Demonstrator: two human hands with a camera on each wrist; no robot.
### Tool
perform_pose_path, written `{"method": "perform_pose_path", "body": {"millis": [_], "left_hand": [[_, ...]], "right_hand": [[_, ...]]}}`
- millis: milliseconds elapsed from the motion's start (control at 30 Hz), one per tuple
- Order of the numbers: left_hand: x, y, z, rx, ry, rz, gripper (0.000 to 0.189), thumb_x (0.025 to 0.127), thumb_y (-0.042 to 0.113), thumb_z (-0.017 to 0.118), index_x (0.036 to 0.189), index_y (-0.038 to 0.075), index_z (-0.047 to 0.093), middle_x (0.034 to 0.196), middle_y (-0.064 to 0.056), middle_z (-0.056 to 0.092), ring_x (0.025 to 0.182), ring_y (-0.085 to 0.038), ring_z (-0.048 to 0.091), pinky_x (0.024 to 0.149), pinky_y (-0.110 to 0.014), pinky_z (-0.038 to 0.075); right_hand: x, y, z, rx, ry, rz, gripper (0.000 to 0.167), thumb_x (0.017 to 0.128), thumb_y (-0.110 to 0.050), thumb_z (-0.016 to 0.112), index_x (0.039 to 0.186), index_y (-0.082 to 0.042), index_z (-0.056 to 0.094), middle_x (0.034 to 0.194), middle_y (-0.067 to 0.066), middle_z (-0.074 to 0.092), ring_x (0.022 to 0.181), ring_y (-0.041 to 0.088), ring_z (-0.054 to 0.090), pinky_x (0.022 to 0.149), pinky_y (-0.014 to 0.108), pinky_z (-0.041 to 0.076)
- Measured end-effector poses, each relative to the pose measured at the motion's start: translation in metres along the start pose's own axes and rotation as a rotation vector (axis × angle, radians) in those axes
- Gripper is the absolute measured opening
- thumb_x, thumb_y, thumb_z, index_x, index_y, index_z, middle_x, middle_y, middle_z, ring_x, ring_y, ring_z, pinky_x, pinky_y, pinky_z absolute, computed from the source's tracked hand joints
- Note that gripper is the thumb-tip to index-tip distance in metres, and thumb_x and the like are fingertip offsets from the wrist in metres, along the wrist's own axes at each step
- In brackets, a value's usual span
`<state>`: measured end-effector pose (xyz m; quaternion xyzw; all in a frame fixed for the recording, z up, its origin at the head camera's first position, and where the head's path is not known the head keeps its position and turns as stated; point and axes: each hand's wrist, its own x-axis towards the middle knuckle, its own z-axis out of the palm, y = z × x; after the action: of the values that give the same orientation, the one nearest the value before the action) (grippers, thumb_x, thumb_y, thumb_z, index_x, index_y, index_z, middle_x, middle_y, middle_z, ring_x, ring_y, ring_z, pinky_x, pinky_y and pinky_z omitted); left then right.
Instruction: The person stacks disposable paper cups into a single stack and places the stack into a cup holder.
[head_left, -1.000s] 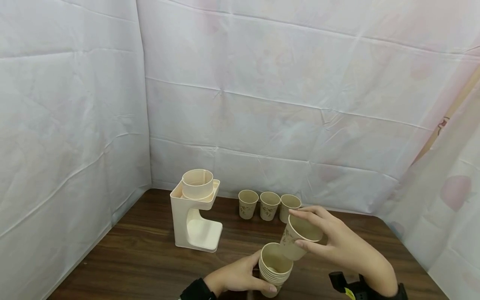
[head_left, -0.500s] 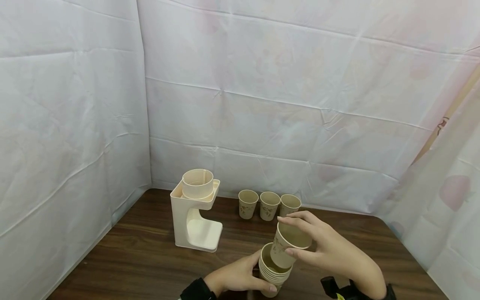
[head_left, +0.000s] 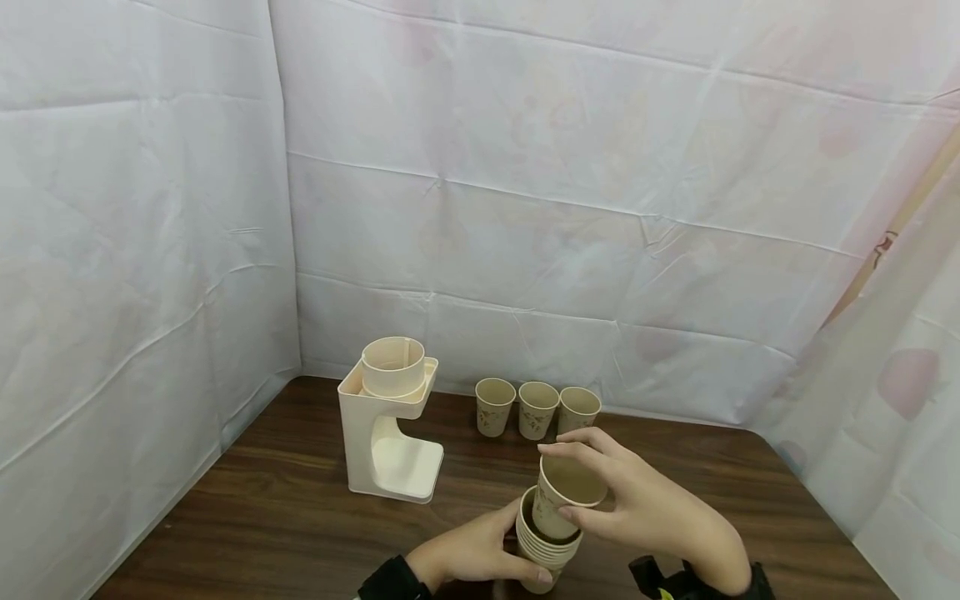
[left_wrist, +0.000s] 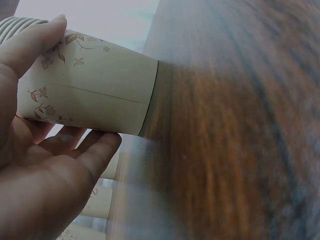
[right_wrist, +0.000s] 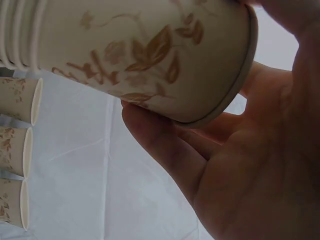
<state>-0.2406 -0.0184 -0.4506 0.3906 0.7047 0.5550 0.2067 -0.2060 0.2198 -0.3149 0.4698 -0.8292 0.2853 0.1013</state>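
Note:
A stack of nested beige paper cups (head_left: 547, 552) stands near the table's front edge, and my left hand (head_left: 480, 550) grips it around the side. In the left wrist view the thumb and fingers wrap the stack's flower-printed wall (left_wrist: 100, 80). My right hand (head_left: 637, 504) holds a single paper cup (head_left: 555, 504) near its rim, thumb on the near side and fingers on the far side. That cup is upright, its lower part inside the mouth of the stack. The right wrist view shows its brown floral print (right_wrist: 145, 55) and the stacked rims (right_wrist: 20, 35) right below.
Three paper cups stand in a row at the back: left (head_left: 494, 408), middle (head_left: 537, 412) and right (head_left: 577, 408). A cream C-shaped stand (head_left: 363, 442) with a round cup-like part (head_left: 393, 371) on top is at left. White curtains (head_left: 525, 208) enclose the dark wooden table (head_left: 255, 517).
My right hand has moved left and down with its cup, from above the stack's right side into its mouth. My left hand has stayed on the stack.

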Motion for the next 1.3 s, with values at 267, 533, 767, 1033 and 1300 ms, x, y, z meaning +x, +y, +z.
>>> {"method": "perform_pose_path", "body": {"millis": [267, 533, 767, 1033, 1300], "left_hand": [[-0.002, 0.001, 0.001, 0.012, 0.010, 0.009, 0.077, 0.090, 0.025, 0.078, 0.152, 0.022, 0.032, 0.130, 0.013, 0.057, 0.119, -0.005, 0.055, 0.099, -0.024, 0.043], [-0.002, 0.002, 0.002, 0.021, 0.013, 0.027, 0.077, 0.089, 0.024, 0.078, 0.152, 0.020, 0.032, 0.128, 0.013, 0.059, 0.118, -0.005, 0.056, 0.099, -0.024, 0.043], [-0.003, 0.001, 0.003, 0.026, 0.022, 0.012, 0.076, 0.089, 0.023, 0.079, 0.150, 0.019, 0.034, 0.128, 0.014, 0.058, 0.117, -0.005, 0.056, 0.098, -0.024, 0.044], [-0.003, 0.000, 0.001, 0.041, -0.001, -0.005, 0.073, 0.091, 0.027, 0.076, 0.150, 0.021, 0.034, 0.130, 0.014, 0.056, 0.119, -0.004, 0.054, 0.100, -0.025, 0.042], [-0.002, -0.001, 0.000, 0.001, -0.028, -0.004, 0.072, 0.093, 0.028, 0.075, 0.151, 0.021, 0.033, 0.131, 0.014, 0.056, 0.120, -0.005, 0.054, 0.101, -0.025, 0.041]], "right_hand": [[0.000, 0.001, 0.007, 0.060, -0.056, 0.038, 0.068, 0.086, -0.004, 0.075, 0.146, -0.025, 0.049, 0.137, 0.002, 0.043, 0.098, 0.017, 0.059, 0.060, 0.019, 0.053], [0.001, 0.004, 0.013, 0.018, -0.092, 0.078, 0.061, 0.092, -0.024, 0.076, 0.146, -0.030, 0.048, 0.134, -0.004, 0.046, 0.099, 0.014, 0.059, 0.069, 0.024, 0.054], [0.001, 0.007, 0.019, -0.021, -0.095, 0.018, 0.057, 0.093, -0.028, 0.076, 0.144, -0.026, 0.051, 0.132, -0.003, 0.048, 0.104, 0.016, 0.059, 0.075, 0.026, 0.054], [0.001, 0.010, 0.023, 0.046, -0.158, 0.065, 0.059, 0.090, -0.021, 0.077, 0.143, -0.026, 0.052, 0.131, -0.001, 0.048, 0.086, 0.007, 0.059, 0.068, 0.021, 0.053], [0.001, 0.013, 0.025, 0.070, -0.206, 0.089, 0.061, 0.089, -0.021, 0.078, 0.143, -0.027, 0.051, 0.131, -0.003, 0.049, 0.089, 0.010, 0.059, 0.068, 0.022, 0.052]]}}
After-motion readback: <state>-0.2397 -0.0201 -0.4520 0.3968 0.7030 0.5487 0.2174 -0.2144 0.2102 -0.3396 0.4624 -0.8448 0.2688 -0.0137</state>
